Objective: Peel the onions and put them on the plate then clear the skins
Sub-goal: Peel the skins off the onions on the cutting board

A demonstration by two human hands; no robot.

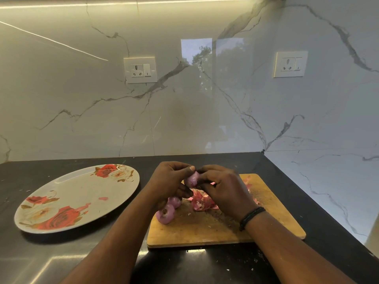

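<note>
A board (205, 228) lies nearest on the dark counter (61, 253), with two peeled onions (167, 212) and a heap of skins (202, 201) on it. Above these, an onion (192, 179) is pinched between the left hand (170, 181) and the right hand (223, 191). To the left lies a flowered plate (82, 191). Two sockets (140, 70) are set in the marble wall behind.

We see pale purple onions (165, 214) on the tan board (270, 203); left of the board, a red-rose-patterned cream plate (82, 187).
</note>
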